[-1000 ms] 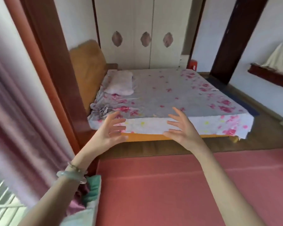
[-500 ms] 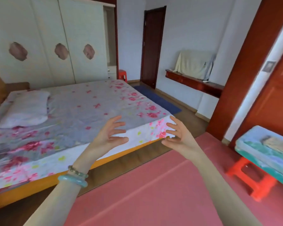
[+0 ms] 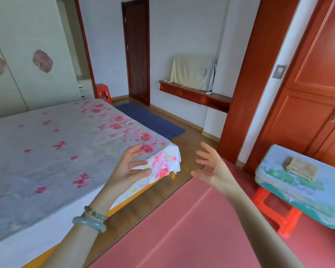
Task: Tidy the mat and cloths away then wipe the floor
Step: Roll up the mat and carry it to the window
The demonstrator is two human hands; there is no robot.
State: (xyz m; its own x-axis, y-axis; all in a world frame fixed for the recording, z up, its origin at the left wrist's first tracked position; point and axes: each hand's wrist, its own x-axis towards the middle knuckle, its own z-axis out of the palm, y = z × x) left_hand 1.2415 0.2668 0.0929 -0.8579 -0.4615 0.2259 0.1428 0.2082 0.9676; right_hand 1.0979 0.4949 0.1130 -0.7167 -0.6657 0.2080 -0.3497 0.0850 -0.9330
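Note:
A large pink-red mat (image 3: 191, 229) covers the floor in the lower middle and right. A folded beige cloth (image 3: 301, 168) lies on a folded blue-green patterned pad (image 3: 290, 196) at the right. My left hand (image 3: 130, 169) is raised in front of the bed's corner, fingers spread, holding nothing. My right hand (image 3: 211, 167) is raised beside it above the mat's far edge, fingers spread, also holding nothing. The two palms face each other, about a hand's width apart.
A bed (image 3: 46, 151) with a grey flowered sheet fills the left. A red plastic stool (image 3: 277, 215) carries the patterned pad. A blue rug (image 3: 153, 120) lies by the dark door (image 3: 136, 51). A wall shelf (image 3: 195, 93) holds a draped cream cloth. Red cupboard doors (image 3: 313, 105) stand at the right.
The view has swung to the right, from the head of the bed to its foot and the stool. Both hands stay raised and spread, holding nothing.

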